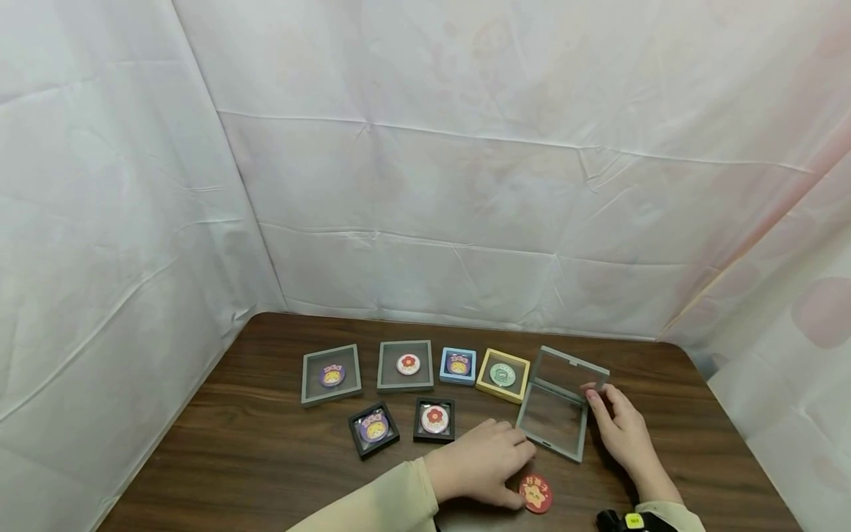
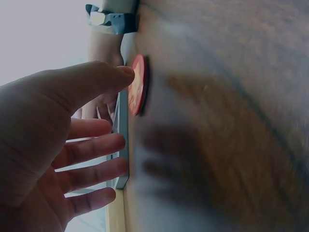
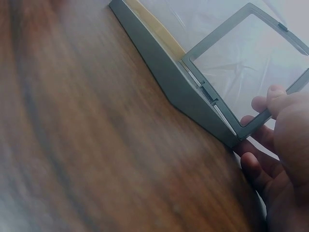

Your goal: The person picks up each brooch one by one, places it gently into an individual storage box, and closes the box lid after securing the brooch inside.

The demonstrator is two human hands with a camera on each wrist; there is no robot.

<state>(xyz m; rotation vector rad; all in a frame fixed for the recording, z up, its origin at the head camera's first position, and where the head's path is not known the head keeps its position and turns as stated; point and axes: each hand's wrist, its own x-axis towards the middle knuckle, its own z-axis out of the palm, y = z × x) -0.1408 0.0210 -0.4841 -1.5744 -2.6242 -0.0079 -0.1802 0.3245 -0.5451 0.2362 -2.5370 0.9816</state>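
A grey display frame (image 1: pixel 550 417) lies unfolded on the table, its clear-windowed lid (image 1: pixel 573 369) tilted up from the base. My right hand (image 1: pixel 623 431) pinches the side edge of that lid between thumb and fingers; the right wrist view shows the raised lid (image 3: pixel 249 126) and the hinge. A round red badge (image 1: pixel 535 493) with a yellow star figure lies flat in front of the frame. Over the table beside it is my left hand (image 1: pixel 480 462), its fingers loosely extended. In the left wrist view the thumb tip overlaps the badge (image 2: pixel 138 87); whether they touch I cannot tell.
Left of the unfolded frame stand a yellow frame (image 1: pixel 487 383), a blue frame (image 1: pixel 457 381) and two grey frames (image 1: pixel 405 388) (image 1: pixel 331 400), each with a round badge inside. Two black frames (image 1: pixel 435 439) (image 1: pixel 391 439) with badges lie nearer. White curtains (image 1: pixel 425 185) surround the table.
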